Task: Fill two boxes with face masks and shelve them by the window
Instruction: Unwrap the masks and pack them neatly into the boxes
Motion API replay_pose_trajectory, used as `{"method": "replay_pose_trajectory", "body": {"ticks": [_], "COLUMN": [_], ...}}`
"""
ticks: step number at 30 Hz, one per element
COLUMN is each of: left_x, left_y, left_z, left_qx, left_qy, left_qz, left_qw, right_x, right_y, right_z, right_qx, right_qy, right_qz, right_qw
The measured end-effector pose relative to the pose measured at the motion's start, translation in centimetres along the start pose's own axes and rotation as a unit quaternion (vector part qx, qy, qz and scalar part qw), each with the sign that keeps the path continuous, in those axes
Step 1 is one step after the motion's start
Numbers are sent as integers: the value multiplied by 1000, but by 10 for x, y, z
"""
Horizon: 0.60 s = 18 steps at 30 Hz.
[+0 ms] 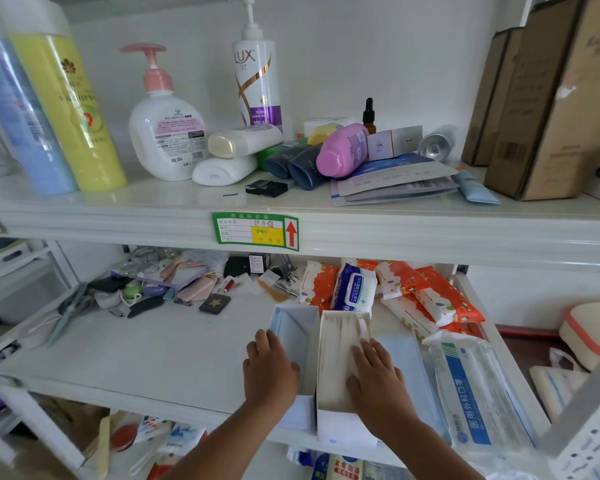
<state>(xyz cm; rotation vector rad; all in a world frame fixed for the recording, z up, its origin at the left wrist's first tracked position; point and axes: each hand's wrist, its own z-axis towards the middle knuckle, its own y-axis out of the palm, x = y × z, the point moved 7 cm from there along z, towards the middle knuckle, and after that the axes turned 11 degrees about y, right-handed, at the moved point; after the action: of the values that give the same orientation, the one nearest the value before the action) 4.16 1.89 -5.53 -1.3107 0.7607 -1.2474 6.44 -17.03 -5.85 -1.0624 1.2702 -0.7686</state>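
Observation:
Two open white boxes stand side by side on the middle shelf (153, 362). The left box (297, 336) shows a pale blue inside. The right box (340, 419) holds a stack of white face masks (338, 344). My left hand (269, 370) rests with straight fingers on the left box's near left side. My right hand (378, 379) lies flat on the masks, pressing them down in the right box. A clear packet of blue surgical masks (471, 393) lies to the right of the boxes, with a flat blue mask stack (404, 358) beside it.
Orange tissue packs (426, 292) and a wet-wipe pack (355, 289) sit behind the boxes. Small combs, mirrors and purses (174, 285) clutter the shelf's back left. The upper shelf carries bottles (167, 129) and brown cartons (548, 105). A grey rack edge (582, 403) juts in at right.

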Motion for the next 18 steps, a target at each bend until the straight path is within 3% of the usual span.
{"method": "replay_pose_trajectory", "body": {"ticks": [18], "left_x": [2], "left_y": [-1], "left_z": [-3], "left_qx": [25], "left_qy": [18], "left_qz": [7], "left_qw": [999], "right_x": [0], "right_y": [4], "right_z": [2], "right_qx": [12], "right_qy": [-9], "right_qz": [16], "right_qw": [1000]}}
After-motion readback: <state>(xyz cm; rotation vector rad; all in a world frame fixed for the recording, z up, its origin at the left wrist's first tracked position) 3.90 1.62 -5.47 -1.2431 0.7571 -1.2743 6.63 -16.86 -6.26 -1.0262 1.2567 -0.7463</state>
